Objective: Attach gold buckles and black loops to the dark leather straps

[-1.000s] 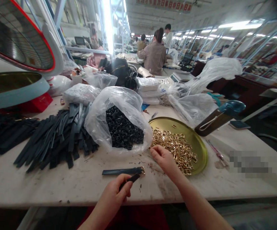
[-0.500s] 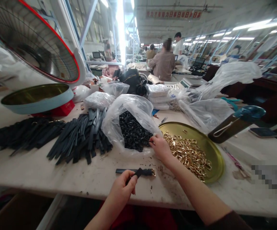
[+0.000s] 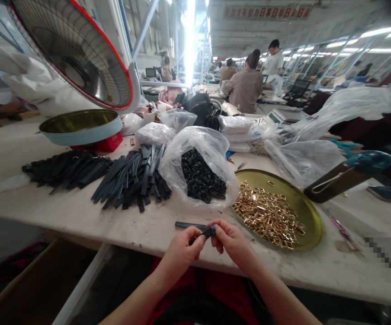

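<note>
My left hand (image 3: 183, 247) is closed around a short black strap (image 3: 207, 233), its end pointing right. At that end my right hand (image 3: 232, 240) pinches what looks like a small black strap loop, mostly hidden by the fingertips. Another black strap (image 3: 189, 225) lies flat on the table just behind my hands, its right part covered by them. Beyond it stands an open clear plastic bag (image 3: 171, 168) full of black loops (image 3: 202, 177). To the right, a round gold tray (image 3: 312, 232) carries a heap of gold buckles (image 3: 270, 215).
Two piles of black straps, a nearer one (image 3: 132, 179) and a farther one (image 3: 67, 169), lie left of the bag. Behind them are a scale pan (image 3: 83, 135) and a fan (image 3: 80, 58). Scissors (image 3: 342, 230) and a dark bottle (image 3: 331, 183) sit right. Several people work farther back.
My right hand has come back from the bag of loops to the strap end in my left hand. The view has shifted, so the table things appear farther right.
</note>
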The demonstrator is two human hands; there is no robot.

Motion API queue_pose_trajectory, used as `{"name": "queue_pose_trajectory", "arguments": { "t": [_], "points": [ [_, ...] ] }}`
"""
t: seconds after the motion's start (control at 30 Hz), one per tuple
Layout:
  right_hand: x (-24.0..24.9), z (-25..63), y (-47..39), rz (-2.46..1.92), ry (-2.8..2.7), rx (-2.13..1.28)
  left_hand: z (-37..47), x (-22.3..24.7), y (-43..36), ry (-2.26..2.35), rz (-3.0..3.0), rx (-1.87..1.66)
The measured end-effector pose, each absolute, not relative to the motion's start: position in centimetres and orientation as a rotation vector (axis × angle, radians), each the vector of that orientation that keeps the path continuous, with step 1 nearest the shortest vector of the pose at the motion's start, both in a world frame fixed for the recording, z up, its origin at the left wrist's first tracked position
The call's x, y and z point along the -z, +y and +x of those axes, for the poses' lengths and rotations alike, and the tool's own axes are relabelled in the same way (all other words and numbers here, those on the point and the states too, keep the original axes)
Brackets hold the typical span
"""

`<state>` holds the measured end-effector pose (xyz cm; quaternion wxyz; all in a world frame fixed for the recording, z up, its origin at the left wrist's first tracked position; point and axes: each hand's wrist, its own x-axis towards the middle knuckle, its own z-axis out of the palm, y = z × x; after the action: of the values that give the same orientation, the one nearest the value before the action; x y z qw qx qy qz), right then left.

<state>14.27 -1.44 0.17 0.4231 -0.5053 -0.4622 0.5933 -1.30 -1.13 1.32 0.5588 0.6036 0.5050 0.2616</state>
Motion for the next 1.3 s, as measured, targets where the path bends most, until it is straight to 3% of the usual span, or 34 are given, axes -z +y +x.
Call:
{"name": "queue_pose_trajectory", "arguments": {
  "t": [0.3,0.6,0.9,1.1,1.3],
  "points": [
    [0.2,15.0,-3.9,-1.346,-1.455,-1.413,-1.6,-1.8,-1.9,1.148,1.604,-0.455],
    [2.0,13.4,-3.9,-1.293,-1.11,-1.605,-0.4,-1.3,-2.8,1.157,1.452,-0.666],
    [2.4,13.5,-4.1,-1.385,-1.179,-1.241,-1.4,-0.2,-1.8,1.137,1.378,-0.591],
    [1.0,13.9,-3.9,-1.371,-1.05,-1.401,-1.0,-0.7,-1.2,1.155,1.32,-0.536],
    [1.7,14.0,-4.4,-1.158,-0.727,-1.906,-1.2,-1.1,-1.5,1.322,1.471,-0.431]
  ]
}}
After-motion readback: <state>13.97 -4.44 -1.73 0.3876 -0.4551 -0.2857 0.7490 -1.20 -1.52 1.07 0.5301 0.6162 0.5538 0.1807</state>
